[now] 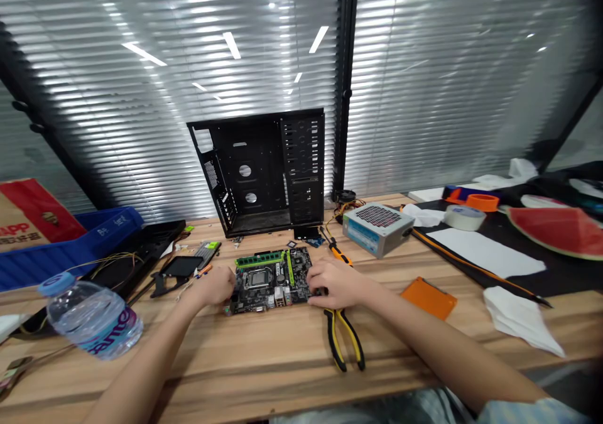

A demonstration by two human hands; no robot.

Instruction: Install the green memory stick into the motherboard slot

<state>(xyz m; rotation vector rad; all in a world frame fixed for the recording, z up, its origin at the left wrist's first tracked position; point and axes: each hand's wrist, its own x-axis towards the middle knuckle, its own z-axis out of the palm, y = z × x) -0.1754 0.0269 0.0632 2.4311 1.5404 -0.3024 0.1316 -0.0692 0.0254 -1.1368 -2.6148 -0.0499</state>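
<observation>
Near the middle of the counter [226,361], a motherboard [269,293] lies face up, its ports toward the front edge. It seems set there to give both hands equal reach, with bare wood before it for the forearms. The computer case [259,176], its wide side uncovered, stands at the far edge, probably to leave working space in front. Power supply [379,229]: right of the case, out of the board's way. Screwdriver [342,257] and pliers [354,337] lie right of the board, presumably for easy reach; the pliers' handles point toward the front edge, their head hidden under a hand.

Hands: the board lies between them. Left hand [219,284] is at its left edge, fingers curled narrow; fingertips hidden, so cannot tell whether it pinches the board or merely steadies it. Right hand [335,281] is at its right edge, fingers bent, thumb nearer the front edge; a dark part shows beneath, not identifiable. Cannot tell if this hand grips anything. Placement at opposite ends would suit keeping the board level.
</observation>
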